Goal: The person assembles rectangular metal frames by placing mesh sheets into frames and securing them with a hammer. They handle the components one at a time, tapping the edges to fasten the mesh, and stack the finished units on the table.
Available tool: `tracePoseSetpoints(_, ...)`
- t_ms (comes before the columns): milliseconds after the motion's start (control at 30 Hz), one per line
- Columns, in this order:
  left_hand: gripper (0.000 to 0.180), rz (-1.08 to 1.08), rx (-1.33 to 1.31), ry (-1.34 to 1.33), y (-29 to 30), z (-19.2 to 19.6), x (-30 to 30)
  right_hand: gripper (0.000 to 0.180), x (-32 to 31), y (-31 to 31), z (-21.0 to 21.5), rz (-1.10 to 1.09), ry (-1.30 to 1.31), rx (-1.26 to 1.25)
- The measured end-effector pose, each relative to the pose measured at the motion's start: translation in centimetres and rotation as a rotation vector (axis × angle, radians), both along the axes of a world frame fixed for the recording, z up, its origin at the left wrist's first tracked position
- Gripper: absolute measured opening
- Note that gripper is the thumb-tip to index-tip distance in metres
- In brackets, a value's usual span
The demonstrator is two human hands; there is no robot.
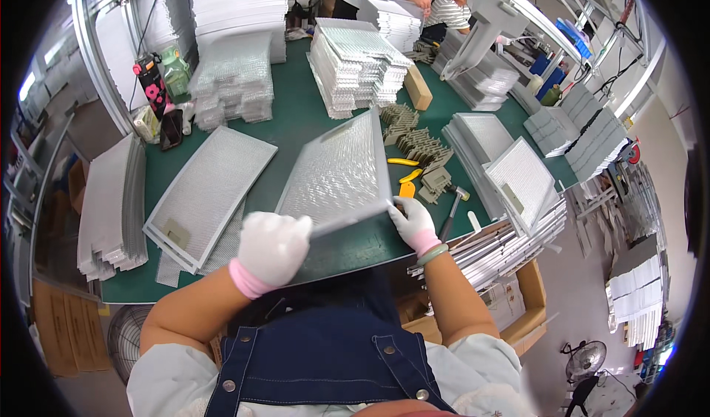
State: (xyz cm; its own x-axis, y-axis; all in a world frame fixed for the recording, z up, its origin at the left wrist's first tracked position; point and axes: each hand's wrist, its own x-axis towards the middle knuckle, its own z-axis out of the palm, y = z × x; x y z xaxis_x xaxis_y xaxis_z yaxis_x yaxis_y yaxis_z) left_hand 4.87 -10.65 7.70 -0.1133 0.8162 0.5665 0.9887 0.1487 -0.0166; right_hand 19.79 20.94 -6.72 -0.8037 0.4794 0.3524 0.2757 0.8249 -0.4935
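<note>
A framed mesh panel (336, 169), pale silver with a thin light frame, is tilted up off the green table in front of me. My left hand (274, 247), in a white glove with a pink cuff, is closed in a fist at its near left corner; the fingertips are hidden. At the near right corner my right hand (414, 223), gloved the same way, pinches the frame between thumb and fingers. Just beyond that hand lie yellow-handled pliers (411, 176), a hammer (452, 208) and rows of grey-green corner pieces (425, 150).
Finished-looking framed panels lie at left (211, 195) and right (521, 180). Stacked panels (115, 202) line the table's left edge; mesh sheets (359, 62) are piled at the back beside a wooden block (418, 88). A phone (171, 128) and green bottle (176, 73) stand back left. Co-workers are behind.
</note>
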Motion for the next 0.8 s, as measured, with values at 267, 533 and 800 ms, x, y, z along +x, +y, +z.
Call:
tracePoseSetpoints(267,0.021,-0.259,0.392,0.183,-7.6,1.1,-3.8,0.106,2.0,0.2,10.7,0.612,0.730,-1.744)
tracePoseSetpoints(533,0.049,-0.032,0.593,-0.238,-4.3,-2.7,-6.0,0.048,10.3,-1.6,11.8,0.272,0.445,-1.484)
tracePoseSetpoints(800,0.066,0.141,0.185,-0.388,0.7,-4.1,-3.2,0.029,22.3,-0.3,11.8,-0.323,1.298,-1.292)
